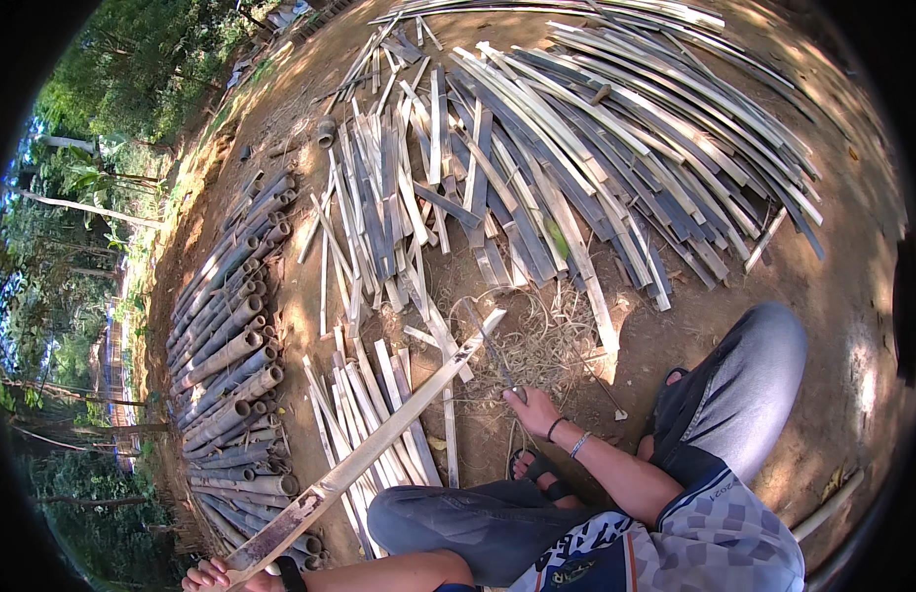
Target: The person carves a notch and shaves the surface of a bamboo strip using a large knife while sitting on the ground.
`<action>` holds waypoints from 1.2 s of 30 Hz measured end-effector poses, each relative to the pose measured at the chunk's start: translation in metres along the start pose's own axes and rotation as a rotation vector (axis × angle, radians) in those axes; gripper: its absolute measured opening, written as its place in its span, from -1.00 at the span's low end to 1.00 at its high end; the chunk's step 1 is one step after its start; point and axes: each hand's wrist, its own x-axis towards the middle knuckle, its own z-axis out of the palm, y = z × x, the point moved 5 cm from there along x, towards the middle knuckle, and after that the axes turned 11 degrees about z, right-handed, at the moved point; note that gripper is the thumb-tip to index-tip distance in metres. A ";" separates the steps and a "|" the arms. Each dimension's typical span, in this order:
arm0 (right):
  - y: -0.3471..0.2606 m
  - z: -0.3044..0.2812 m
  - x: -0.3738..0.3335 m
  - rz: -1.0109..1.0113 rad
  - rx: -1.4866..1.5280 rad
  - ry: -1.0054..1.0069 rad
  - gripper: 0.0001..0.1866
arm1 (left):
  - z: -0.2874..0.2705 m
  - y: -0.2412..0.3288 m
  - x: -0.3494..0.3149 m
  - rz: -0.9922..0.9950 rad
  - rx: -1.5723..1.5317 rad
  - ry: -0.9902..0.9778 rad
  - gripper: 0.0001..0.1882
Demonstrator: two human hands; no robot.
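1. Strip (pixel 379 434) ran slantwise across the left knee (pixel 409 518), near end low at left, far end up by the shavings (pixel 547 340).
2. Left hand (pixel 209 574) had its fingers curled closed round the near end. Right hand (pixel 534 409) was wrapped tight on the knife (pixel 493 353), blade crossing the strip's far end; couldn't tell if it was biting in.
3. Progress, my guess: partway. Strip looked mostly pale and clean, with dark patches near both ends. The shavings say plenty of trimming was done, but I couldn't tell which loose pieces were finished.
4. Bundle (pixel 409 405) lay under and beside the strip, so kinda crowded there. Shavings cluttered the ground near the blade, and a sandalled foot (pixel 542 476) was close too.
5. Further out: big pile (pixel 596 168) ahead, whole poles (pixel 226 365) stacked left, so loads left unsplit.
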 end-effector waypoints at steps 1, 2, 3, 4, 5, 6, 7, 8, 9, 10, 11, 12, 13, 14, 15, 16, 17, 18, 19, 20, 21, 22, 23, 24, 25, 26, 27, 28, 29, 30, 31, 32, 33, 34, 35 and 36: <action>-0.017 0.008 -0.014 -0.042 -0.010 -0.069 -0.46 | 0.002 0.000 -0.001 0.009 -0.119 -0.069 -0.24; -0.034 0.011 -0.026 -0.089 -0.019 -0.138 -0.48 | -0.001 -0.001 -0.002 0.004 -0.082 -0.036 -0.23; -0.052 0.008 -0.037 -0.150 -0.042 -0.194 -0.49 | -0.003 0.000 -0.001 0.001 -0.044 -0.007 -0.23; -0.073 0.001 -0.046 -0.212 -0.062 -0.248 -0.50 | -0.004 0.001 0.001 -0.002 -0.009 0.020 -0.22; -0.086 0.000 -0.052 -0.272 -0.085 -0.308 -0.52 | -0.004 0.001 0.001 -0.009 -0.033 0.006 -0.23; -0.090 0.001 -0.057 -0.334 -0.091 -0.282 -0.53 | -0.003 0.002 0.000 -0.016 -0.058 -0.007 -0.23; -0.086 0.003 -0.055 -0.309 -0.082 -0.276 -0.52 | -0.002 0.002 -0.001 -0.023 -0.082 -0.021 -0.23; -0.081 0.002 -0.052 -0.289 -0.073 -0.260 -0.52 | 0.002 0.003 -0.002 -0.026 -0.104 -0.031 -0.23; -0.073 0.003 -0.046 -0.270 -0.062 -0.249 -0.51 | 0.008 0.003 -0.003 -0.027 -0.122 -0.043 -0.23; -0.053 0.004 -0.031 -0.182 -0.009 -0.177 -0.50 | 0.011 0.004 -0.004 -0.028 -0.139 -0.056 -0.23; -0.031 0.005 -0.013 -0.092 0.051 -0.105 -0.49 | 0.013 0.003 -0.002 -0.038 -0.195 -0.109 -0.23; -0.006 0.006 -0.001 -0.002 0.112 -0.033 -0.48 | 0.012 0.001 0.000 -0.048 -0.251 -0.163 -0.23; -0.009 0.003 -0.001 0.004 0.067 -0.062 -0.47 | 0.013 -0.001 0.000 -0.057 -0.302 -0.211 -0.23; -0.012 -0.003 0.002 0.009 0.022 -0.090 -0.46 | 0.016 0.001 -0.004 -0.086 -0.405 -0.234 -0.22; -0.016 -0.005 0.002 0.014 -0.022 -0.117 -0.45 | 0.014 0.002 -0.003 -0.084 -0.418 -0.259 -0.21; -0.012 0.002 0.000 0.116 0.155 -0.202 -0.46 | 0.015 0.000 -0.003 -0.089 -0.440 -0.284 -0.21; -0.019 0.006 -0.006 0.059 0.084 -0.193 -0.46 | 0.015 -0.001 -0.003 -0.093 -0.457 -0.307 -0.21; -0.029 0.007 -0.013 -0.003 0.010 -0.186 -0.46 | 0.016 0.000 -0.004 -0.100 -0.462 -0.301 -0.21; -0.039 0.007 -0.020 -0.066 -0.064 -0.180 -0.46 | 0.017 0.000 -0.005 -0.106 -0.467 -0.295 -0.21; -0.046 0.005 -0.024 -0.096 -0.063 -0.195 -0.44 | 0.019 0.002 -0.006 -0.113 -0.470 -0.290 -0.21; -0.037 0.006 -0.017 -0.096 -0.034 -0.138 -0.44 | 0.021 0.002 -0.006 -0.082 -0.364 -0.243 -0.21; -0.027 0.006 -0.005 -0.095 -0.004 -0.080 -0.43 | 0.026 0.001 -0.007 -0.050 -0.257 -0.196 -0.20; -0.025 0.003 -0.001 -0.098 0.024 -0.027 -0.42 | 0.026 0.003 -0.008 -0.015 -0.147 -0.148 -0.19; -0.019 0.000 0.001 -0.061 -0.001 -0.027 -0.42 | 0.026 0.005 -0.008 -0.014 -0.134 -0.156 -0.19; -0.014 -0.005 0.005 -0.023 -0.026 -0.025 -0.42 | 0.026 0.006 -0.009 -0.014 -0.122 -0.165 -0.18; -0.014 -0.008 0.005 0.015 -0.048 -0.020 -0.41 | 0.026 0.005 -0.008 -0.014 -0.113 -0.176 -0.18; -0.018 -0.005 0.003 -0.003 -0.035 -0.032 -0.41 | 0.026 0.005 -0.008 -0.010 -0.109 -0.169 -0.18; -0.023 0.001 0.001 -0.021 -0.022 -0.043 -0.41 | 0.025 0.005 -0.007 -0.005 -0.105 -0.163 -0.18; -0.030 0.002 -0.002 -0.042 -0.013 -0.054 -0.41 | 0.024 0.004 -0.007 0.001 -0.101 -0.152 -0.18; -0.035 0.001 -0.007 -0.072 -0.023 -0.081 -0.41 | 0.023 0.005 -0.007 -0.004 -0.144 -0.183 -0.18; -0.039 -0.002 -0.013 -0.101 -0.033 -0.108 -0.41 | 0.022 0.005 -0.006 -0.008 -0.186 -0.214 -0.18; -0.041 -0.003 -0.019 -0.125 -0.043 -0.133 -0.41 | 0.021 0.005 -0.006 -0.018 -0.229 -0.247 -0.18; -0.028 -0.006 -0.011 -0.069 -0.036 -0.101 -0.40 | 0.026 0.006 -0.007 -0.024 -0.189 -0.213 -0.18; -0.014 -0.011 0.003 -0.013 -0.028 -0.068 -0.40 | 0.031 0.006 -0.009 -0.029 -0.150 -0.180 -0.18; -0.017 -0.016 0.010 0.035 -0.020 -0.038 -0.40 | 0.034 0.006 -0.010 -0.025 -0.109 -0.144 -0.18; -0.022 -0.017 0.006 -0.023 -0.103 -0.001 -0.41 | 0.033 0.006 -0.010 -0.024 -0.120 -0.161 -0.18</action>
